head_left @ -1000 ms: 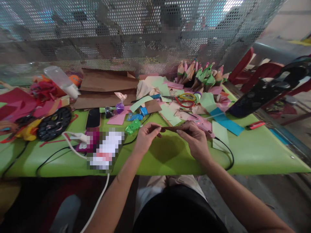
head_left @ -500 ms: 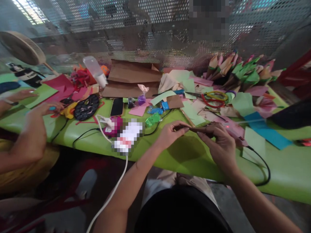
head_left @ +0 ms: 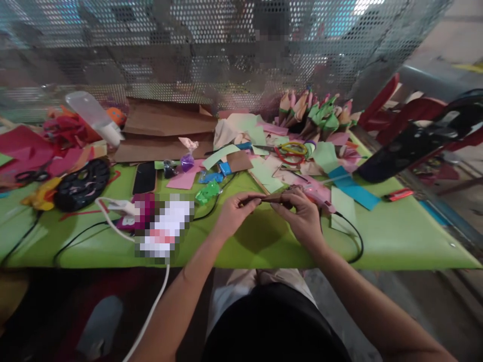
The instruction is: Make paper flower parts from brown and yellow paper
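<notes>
Between my two hands is a thin piece of brown paper [head_left: 269, 198], held just above the green table [head_left: 211, 246]. My left hand [head_left: 239, 213] pinches its left end between thumb and fingers. The other end is gripped by my right hand [head_left: 300, 213], whose fingers curl over it. Just beyond my right hand lies a pink glue gun [head_left: 317, 193] with a black cord. A crumpled green wrapper [head_left: 207, 192] and some blue clay packets [head_left: 219, 173] lie beyond my left hand.
Paper scraps, scissors [head_left: 292, 152] and brown sheets [head_left: 169, 123] crowd the back. Paper flowers [head_left: 320, 113] stand behind on the right, near a dark bottle [head_left: 400, 146]. A charging phone [head_left: 166, 226], a power strip [head_left: 141, 213] and a black tray [head_left: 83, 183] are on the left.
The view has swung right, so the co-worker's arms and the fan have left the frame and the dark bottle shows fully. Both hands still hold the brown paper.
</notes>
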Demonstrator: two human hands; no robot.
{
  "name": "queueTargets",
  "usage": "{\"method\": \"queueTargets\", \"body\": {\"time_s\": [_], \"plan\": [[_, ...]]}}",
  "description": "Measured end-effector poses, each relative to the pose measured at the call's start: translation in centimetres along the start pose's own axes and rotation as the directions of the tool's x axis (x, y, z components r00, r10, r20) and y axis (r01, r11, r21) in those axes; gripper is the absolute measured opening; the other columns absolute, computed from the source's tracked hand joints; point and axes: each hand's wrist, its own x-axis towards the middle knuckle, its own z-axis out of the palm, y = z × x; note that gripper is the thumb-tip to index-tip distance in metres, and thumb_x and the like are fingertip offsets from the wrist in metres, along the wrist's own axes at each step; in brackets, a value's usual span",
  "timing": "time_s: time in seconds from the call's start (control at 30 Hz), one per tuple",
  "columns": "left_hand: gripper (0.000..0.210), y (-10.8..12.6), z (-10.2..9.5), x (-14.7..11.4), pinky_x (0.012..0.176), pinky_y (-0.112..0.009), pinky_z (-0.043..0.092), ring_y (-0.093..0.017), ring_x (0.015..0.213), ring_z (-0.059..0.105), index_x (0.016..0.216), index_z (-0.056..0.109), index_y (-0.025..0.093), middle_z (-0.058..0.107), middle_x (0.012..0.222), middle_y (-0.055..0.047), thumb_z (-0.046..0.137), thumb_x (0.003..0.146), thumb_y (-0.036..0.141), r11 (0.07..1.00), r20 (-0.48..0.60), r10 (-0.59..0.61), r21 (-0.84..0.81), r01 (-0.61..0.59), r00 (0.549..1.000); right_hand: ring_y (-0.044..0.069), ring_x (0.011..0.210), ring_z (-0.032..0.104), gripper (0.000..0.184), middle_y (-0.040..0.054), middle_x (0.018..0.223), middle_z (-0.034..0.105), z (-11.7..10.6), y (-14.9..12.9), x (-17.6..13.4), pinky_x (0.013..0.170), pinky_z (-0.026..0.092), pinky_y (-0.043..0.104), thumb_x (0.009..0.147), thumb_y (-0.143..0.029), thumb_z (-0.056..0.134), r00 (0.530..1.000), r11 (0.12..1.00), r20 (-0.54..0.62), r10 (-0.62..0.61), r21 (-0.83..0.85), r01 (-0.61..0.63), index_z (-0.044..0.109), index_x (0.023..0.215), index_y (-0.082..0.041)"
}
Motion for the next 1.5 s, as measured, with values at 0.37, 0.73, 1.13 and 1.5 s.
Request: {"method": "queueTargets", "body": {"time_s": [0.37,0.73,1.13,1.5], "plan": [[0.019,0.07,0.26,-0.21,0.065,-0.025,0.047,-0.015,0.073,0.061,0.094,0.08,0.02,0.074,0.082,-0.003,0.068,0.087,0.034,0.993,-0.029,0.065,0.1,-0.062,0.997,0.019,0.073,0.054,0.01,0.003,0.076,0.063,0.19,-0.07,0.09,0.062,0.045,0.032,0.081,-0.031,0.071,0.996,0.996,-0.008,0.083,0.014,-0.083,0.075,0.075,-0.024],[0.018,0.27,0.5,-0.2,0.068,-0.025,0.049,-0.015,0.075,0.064,0.093,0.079,0.02,0.076,0.086,-0.003,0.064,0.088,0.027,0.971,-0.037,0.139,0.2,-0.129,0.99,0.02,0.076,0.056,0.011,0.0047,0.079,0.066,0.22,-0.18,0.15,0.063,0.045,0.033,0.083,-0.031,0.071,0.996,0.996,0.017,0.089,0.02,-0.089,0.079,0.082,-0.024],[0.017,0.15,0.84,-0.28,0.068,-0.026,0.05,-0.017,0.076,0.066,0.094,0.079,0.022,0.076,0.084,-0.002,0.063,0.087,0.025,0.958,-0.032,0.158,0.246,-0.145,0.987,0.02,0.075,0.057,0.009,0.0045,0.081,0.067,0.37,-0.14,0.2,0.063,0.045,0.033,0.081,-0.03,0.071,0.996,0.996,0.02,0.083,0.023,-0.084,0.078,0.081,-0.024],[0.019,0.23,0.71,-0.39,0.064,-0.024,0.046,-0.015,0.07,0.061,0.095,0.079,0.021,0.076,0.084,-0.002,0.063,0.088,0.026,0.961,-0.023,0.137,0.246,-0.127,0.99,0.019,0.073,0.054,0.011,0.0026,0.075,0.065,0.17,-0.09,0.3,0.064,0.045,0.033,0.082,-0.032,0.07,0.997,0.997,-0.017,0.075,0.01,-0.075,0.074,0.075,-0.024]]}}
